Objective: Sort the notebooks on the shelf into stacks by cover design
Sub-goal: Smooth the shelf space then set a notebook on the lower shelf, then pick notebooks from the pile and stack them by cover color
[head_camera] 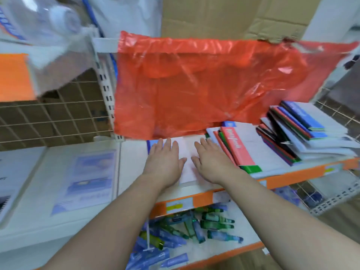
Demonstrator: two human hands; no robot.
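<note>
Left hand and right hand press flat, fingers straight, on pale notebook; likely light, flexible, slick-covered; best gripped at front edge.

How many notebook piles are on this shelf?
3: the pale pile under the left hand and right hand, the red-spined pile in the middle, the fanned heap at right. The red bag may hide more.

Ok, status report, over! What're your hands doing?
Left hand, right hand open, flat on pale pink notebook. Red-spined notebook pile alongside, unsorted. Orange plastic bag overhangs shelf.
</note>
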